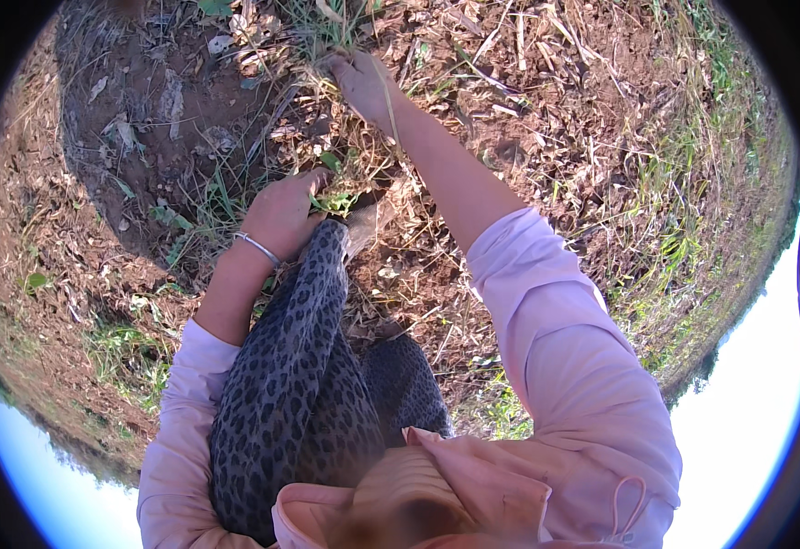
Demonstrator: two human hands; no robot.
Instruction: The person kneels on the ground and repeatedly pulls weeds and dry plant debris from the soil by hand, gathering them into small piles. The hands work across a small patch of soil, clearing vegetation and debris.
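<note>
My right hand (pixel 366 88) reaches far forward, its fingers closed on a tuft of grass (pixel 328 27) low at the soil. A long dry grass blade lies across the wrist. Closer to me, my left hand (pixel 282 214) wears a silver bangle (pixel 257 247) and rests beside my knee. Between its thumb and fingers is a loose bunch of pulled weeds (pixel 345 182), with a few green leaves and tangled dry stems. The fingertips of both hands are partly hidden by the plants. Leopard-print trousers (pixel 290 357) cover my bent legs.
Reddish soil (pixel 400 274) is strewn with dry leaves and stalks. Broken dry stalks (pixel 520 41) lie ahead to the right. Green grass (pixel 681 233) grows along the right side. Small weeds (pixel 170 218) stand left of my left hand. A dark shadow (pixel 139 130) falls on the left ground.
</note>
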